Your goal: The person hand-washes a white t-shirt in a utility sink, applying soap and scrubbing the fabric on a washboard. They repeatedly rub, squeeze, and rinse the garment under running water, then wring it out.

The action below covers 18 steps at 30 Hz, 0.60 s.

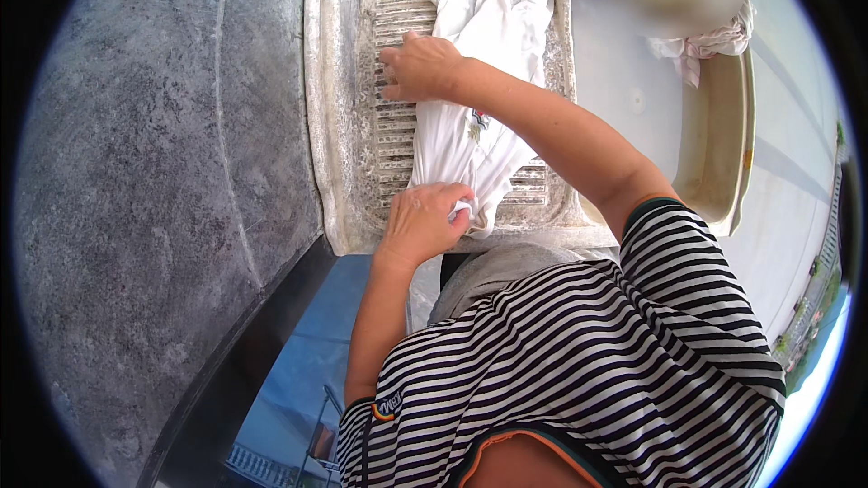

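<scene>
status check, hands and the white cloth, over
Left hand gripping near end of white garment. Right hand pressing it flat on ribbed washboard. Nothing in the way.

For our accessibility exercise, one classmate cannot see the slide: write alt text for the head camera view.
Seen from above, a person's left hand grips the near end of a wet white garment while the right hand presses it flat on a ribbed stone washboard. A pale basin with more cloth stands to the right, and a grey concrete surface lies to the left.

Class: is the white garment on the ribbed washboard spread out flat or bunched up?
Bunched: the white garment lies in a creased strip along the washboard, pinned by both hands.
</scene>
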Each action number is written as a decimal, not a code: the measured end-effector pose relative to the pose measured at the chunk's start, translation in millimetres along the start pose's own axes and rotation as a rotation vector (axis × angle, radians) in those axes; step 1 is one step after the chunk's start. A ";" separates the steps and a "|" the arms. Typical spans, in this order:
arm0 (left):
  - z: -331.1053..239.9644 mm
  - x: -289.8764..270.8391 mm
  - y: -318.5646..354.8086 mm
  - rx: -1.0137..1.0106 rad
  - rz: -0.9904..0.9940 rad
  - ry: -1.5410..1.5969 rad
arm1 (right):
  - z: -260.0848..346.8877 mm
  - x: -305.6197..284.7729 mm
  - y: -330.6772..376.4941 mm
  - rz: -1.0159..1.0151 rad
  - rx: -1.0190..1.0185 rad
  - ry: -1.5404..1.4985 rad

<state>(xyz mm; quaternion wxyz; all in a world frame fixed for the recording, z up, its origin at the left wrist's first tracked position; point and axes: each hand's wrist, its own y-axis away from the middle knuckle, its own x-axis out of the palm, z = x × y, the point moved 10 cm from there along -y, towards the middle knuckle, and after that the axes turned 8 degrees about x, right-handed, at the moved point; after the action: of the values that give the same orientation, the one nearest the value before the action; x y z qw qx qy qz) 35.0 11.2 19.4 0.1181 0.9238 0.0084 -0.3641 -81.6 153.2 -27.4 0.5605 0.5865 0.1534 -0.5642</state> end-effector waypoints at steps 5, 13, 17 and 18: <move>25.9 -37.1 2.2 -0.095 -0.172 0.237 | -27.6 -46.6 21.5 -0.302 -0.094 -0.380; 23.7 -16.1 -57.8 0.020 -0.416 -0.110 | -276.7 -49.5 123.3 -0.705 0.610 -0.852; -15.8 10.4 -38.5 0.225 -0.386 -0.174 | -176.0 -55.2 172.0 -0.808 0.376 -0.406; -20.9 9.4 -34.5 0.205 -0.405 -0.183 | -141.5 -51.9 177.0 -0.807 0.232 -0.323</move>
<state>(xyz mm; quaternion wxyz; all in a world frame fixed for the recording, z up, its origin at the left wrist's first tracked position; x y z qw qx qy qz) 52.4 48.7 20.6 -0.0513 0.8735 0.1458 -0.4616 115.1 236.8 64.1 0.2428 0.4431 0.2163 -0.8354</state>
